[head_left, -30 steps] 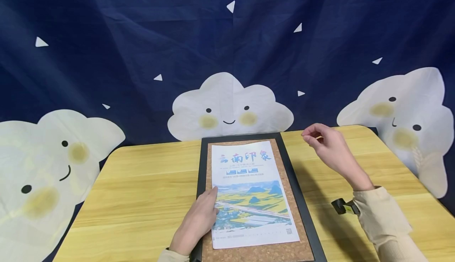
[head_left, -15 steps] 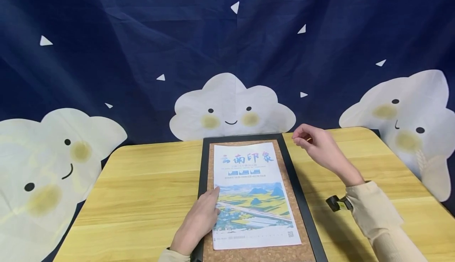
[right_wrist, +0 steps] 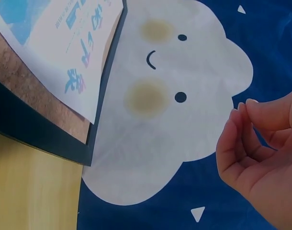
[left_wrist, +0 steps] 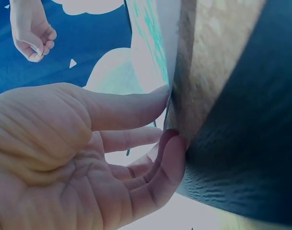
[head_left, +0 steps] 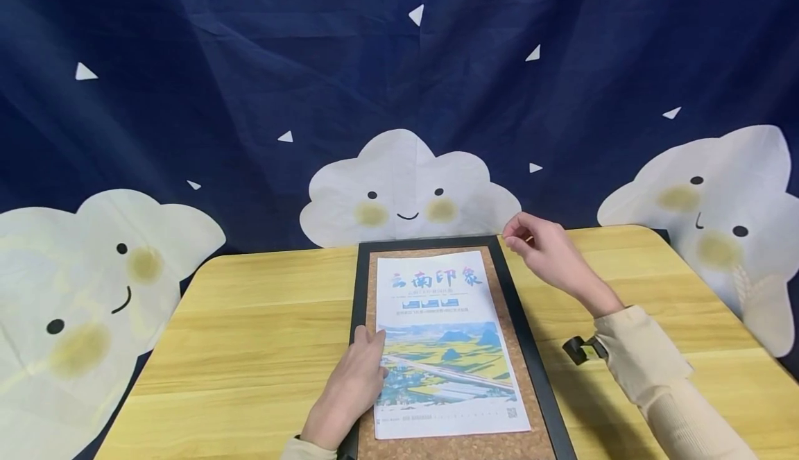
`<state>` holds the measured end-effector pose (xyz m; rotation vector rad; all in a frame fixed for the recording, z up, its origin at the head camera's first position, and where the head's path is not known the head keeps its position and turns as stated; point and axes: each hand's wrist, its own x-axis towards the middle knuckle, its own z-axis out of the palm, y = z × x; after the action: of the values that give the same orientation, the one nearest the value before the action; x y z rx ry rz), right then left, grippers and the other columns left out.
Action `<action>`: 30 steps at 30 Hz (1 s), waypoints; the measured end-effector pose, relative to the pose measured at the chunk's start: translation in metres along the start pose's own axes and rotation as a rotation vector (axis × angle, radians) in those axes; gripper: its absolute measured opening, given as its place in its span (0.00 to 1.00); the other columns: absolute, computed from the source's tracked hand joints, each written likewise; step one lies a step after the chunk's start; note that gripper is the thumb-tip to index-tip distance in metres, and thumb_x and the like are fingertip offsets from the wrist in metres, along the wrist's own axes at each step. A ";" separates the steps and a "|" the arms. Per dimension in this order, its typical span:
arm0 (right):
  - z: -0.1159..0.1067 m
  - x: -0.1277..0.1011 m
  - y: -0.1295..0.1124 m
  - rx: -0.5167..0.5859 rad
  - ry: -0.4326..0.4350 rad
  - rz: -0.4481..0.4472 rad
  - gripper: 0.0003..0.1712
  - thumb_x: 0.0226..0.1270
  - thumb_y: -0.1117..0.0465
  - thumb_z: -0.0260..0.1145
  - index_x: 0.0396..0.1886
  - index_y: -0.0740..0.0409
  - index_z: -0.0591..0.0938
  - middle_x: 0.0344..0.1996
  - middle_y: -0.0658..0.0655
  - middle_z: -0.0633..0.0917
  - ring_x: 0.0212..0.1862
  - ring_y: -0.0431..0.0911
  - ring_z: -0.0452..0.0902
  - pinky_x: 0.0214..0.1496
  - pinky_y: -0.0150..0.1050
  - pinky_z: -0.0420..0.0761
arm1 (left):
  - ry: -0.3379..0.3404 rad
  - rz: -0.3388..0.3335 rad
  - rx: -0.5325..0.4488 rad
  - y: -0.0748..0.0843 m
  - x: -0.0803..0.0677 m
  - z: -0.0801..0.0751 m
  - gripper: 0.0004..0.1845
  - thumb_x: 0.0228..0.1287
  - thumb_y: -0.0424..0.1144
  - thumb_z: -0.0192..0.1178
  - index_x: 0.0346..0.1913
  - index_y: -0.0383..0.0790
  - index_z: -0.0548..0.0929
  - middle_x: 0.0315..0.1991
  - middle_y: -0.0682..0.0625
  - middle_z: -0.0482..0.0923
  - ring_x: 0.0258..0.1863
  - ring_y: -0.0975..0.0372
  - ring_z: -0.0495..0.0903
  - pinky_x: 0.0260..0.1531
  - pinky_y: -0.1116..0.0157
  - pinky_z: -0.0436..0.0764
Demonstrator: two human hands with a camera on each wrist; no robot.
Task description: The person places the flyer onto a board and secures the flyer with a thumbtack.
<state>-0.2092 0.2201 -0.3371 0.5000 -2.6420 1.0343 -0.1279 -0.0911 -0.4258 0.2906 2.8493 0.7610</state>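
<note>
A printed poster (head_left: 440,307) with a yellow-green landscape and large lettering lies on a black-framed cork board (head_left: 537,404). My left hand (head_left: 351,380) pinches the poster's left edge; in the left wrist view its thumb (left_wrist: 141,108) touches that edge, the other fingers curled beside the frame. Raised past the board's top right corner, my right hand (head_left: 546,252) has its thumb and fingertips together. The right wrist view shows these fingertips (right_wrist: 239,110) meeting, with nothing visible between them. Anything tiny hidden in the pinch cannot be made out.
The board rests on a light wooden table (head_left: 250,335), its far end near the table's back edge. Behind hangs a dark blue cloth (head_left: 349,50) printed with smiling clouds and white triangles. A small black camera (head_left: 580,350) is strapped to the right wrist.
My right hand has shifted left, closer to the board's top right corner. The left hand stays at the poster's left edge. The view itself has turned slightly.
</note>
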 end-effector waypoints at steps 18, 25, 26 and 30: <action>0.015 0.010 -0.007 0.031 -0.089 0.025 0.02 0.74 0.69 0.66 0.39 0.63 0.84 0.36 0.57 0.87 0.35 0.49 0.81 0.38 0.40 0.80 | 0.031 0.051 0.122 -0.001 -0.002 0.000 0.28 0.63 0.27 0.71 0.66 0.24 0.77 0.58 0.37 0.71 0.41 0.53 0.74 0.35 0.58 0.79; 0.024 0.016 -0.007 0.047 -0.109 0.030 0.04 0.73 0.70 0.66 0.39 0.61 0.86 0.36 0.57 0.87 0.37 0.48 0.82 0.41 0.43 0.82 | 0.039 0.103 0.131 -0.001 -0.006 -0.001 0.29 0.62 0.26 0.71 0.66 0.23 0.77 0.59 0.34 0.69 0.44 0.52 0.72 0.37 0.58 0.78; 0.026 0.017 -0.007 0.051 -0.112 0.032 0.04 0.73 0.70 0.66 0.39 0.61 0.86 0.36 0.56 0.87 0.37 0.48 0.82 0.41 0.43 0.82 | 0.042 0.118 0.147 -0.001 -0.006 -0.001 0.29 0.62 0.26 0.71 0.65 0.24 0.78 0.60 0.33 0.68 0.47 0.50 0.73 0.40 0.57 0.80; 0.030 0.020 -0.007 0.065 -0.124 0.040 0.03 0.72 0.70 0.66 0.39 0.62 0.86 0.35 0.56 0.87 0.36 0.49 0.81 0.42 0.43 0.81 | 0.021 0.161 0.195 -0.001 -0.007 -0.001 0.29 0.61 0.27 0.72 0.65 0.26 0.79 0.70 0.29 0.66 0.65 0.40 0.71 0.60 0.45 0.77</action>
<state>-0.2276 0.1905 -0.3472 0.5435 -2.7444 1.1394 -0.1220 -0.0938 -0.4242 0.5478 2.9511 0.5146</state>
